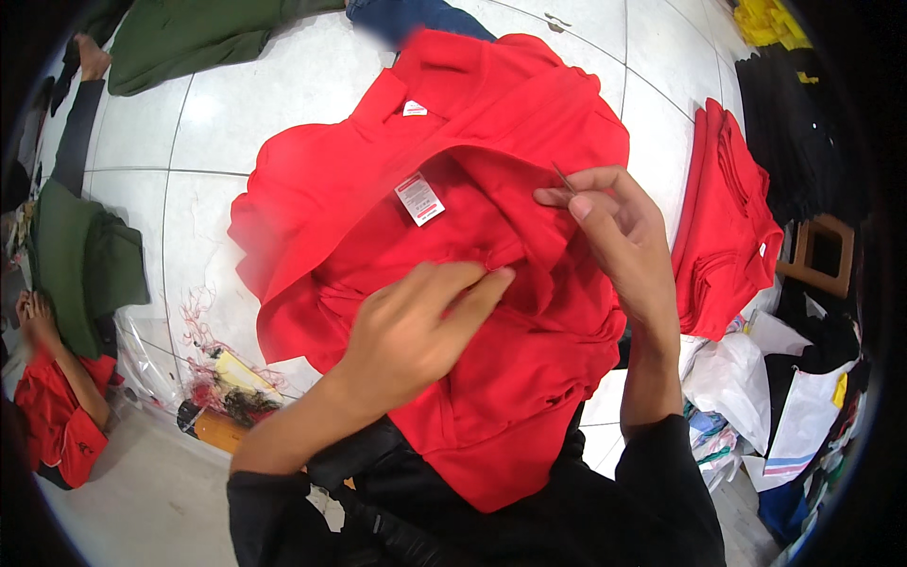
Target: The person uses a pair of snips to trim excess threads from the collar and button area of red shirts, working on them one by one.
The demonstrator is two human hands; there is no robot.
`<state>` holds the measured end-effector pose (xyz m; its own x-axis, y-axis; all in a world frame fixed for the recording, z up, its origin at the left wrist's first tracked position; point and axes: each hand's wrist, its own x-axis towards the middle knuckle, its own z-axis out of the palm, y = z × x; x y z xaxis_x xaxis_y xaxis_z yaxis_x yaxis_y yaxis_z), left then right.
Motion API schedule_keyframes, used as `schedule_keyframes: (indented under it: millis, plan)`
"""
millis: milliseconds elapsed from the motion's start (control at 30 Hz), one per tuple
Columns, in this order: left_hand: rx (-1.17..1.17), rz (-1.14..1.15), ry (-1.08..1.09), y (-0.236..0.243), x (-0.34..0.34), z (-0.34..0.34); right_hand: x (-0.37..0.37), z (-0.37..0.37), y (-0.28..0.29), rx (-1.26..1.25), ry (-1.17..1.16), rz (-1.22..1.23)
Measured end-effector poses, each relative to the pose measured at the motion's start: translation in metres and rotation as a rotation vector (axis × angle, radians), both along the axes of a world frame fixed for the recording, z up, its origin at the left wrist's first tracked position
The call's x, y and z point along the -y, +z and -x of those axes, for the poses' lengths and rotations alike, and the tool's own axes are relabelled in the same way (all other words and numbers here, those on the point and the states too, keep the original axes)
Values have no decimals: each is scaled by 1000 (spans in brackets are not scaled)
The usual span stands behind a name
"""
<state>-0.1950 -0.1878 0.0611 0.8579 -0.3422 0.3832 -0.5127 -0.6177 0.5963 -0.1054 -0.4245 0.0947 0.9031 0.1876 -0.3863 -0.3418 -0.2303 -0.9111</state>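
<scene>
A red garment (543, 113) lies spread across my lap and the tiled floor, its lower opening turned up so the inside shows. Inside it a white care label (419, 198) is visible, and a smaller white label (414, 109) sits at the neck. My left hand (411, 321) pinches a fold of the red fabric between thumb and fingers. Above the right part of the opening, my right hand (619, 222) is closed on a thin, pointed metal tool (563, 177); most of it is hidden by the fingers, so its kind is unclear.
Folded red garments (723, 222) are stacked at the right, near black garments (789, 132) and a white plastic bag (732, 378). Thread scraps (231, 387) lie at the left. Another person's hands (36, 321) rest by a green garment (90, 255). More green cloth (189, 42) lies far left.
</scene>
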Motion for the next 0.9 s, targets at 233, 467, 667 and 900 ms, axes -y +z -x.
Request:
schedule_keyframes:
  millis: [233, 467, 667, 900]
  plan:
    - [10, -139, -49, -35, 24, -30, 6, 2, -10, 1, -18, -58]
    - [-691, 451, 73, -35, 11, -16, 18, -6, -13, -47, -16, -73]
    - [-653, 406, 24, -15, 6, -19, 16, -8, -14, -43, -3, -100]
    - [-835, 591, 163, -10, -10, -20, 8, 7, -18, 171, 0, 24]
